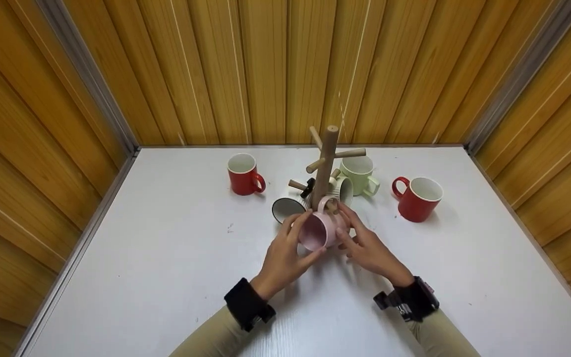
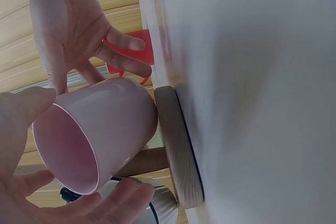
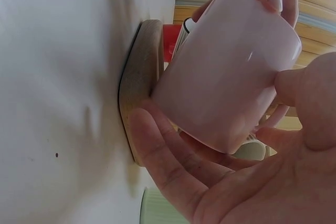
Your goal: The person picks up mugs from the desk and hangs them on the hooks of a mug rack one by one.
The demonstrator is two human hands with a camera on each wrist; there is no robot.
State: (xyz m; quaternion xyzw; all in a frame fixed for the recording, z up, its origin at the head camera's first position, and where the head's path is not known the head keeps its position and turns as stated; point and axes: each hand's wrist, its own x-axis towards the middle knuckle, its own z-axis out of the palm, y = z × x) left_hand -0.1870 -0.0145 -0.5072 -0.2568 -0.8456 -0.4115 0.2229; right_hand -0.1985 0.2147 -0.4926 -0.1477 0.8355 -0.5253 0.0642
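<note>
Both hands hold a pink mug against the front of a wooden mug tree, its mouth tilted toward the left hand. My left hand grips the rim side, thumb below and fingers above. From the other side, my right hand has its thumb on the mug's wall and its fingers around the base end, as the right wrist view shows. The mug's handle points up beside a low front peg. In the left wrist view the mug lies close over the tree's wooden base.
A black-rimmed mug and a ribbed pale mug are at the tree's lower pegs. Behind stands a light green mug. Red mugs stand at left and right. Bare upper pegs stick out above the hands.
</note>
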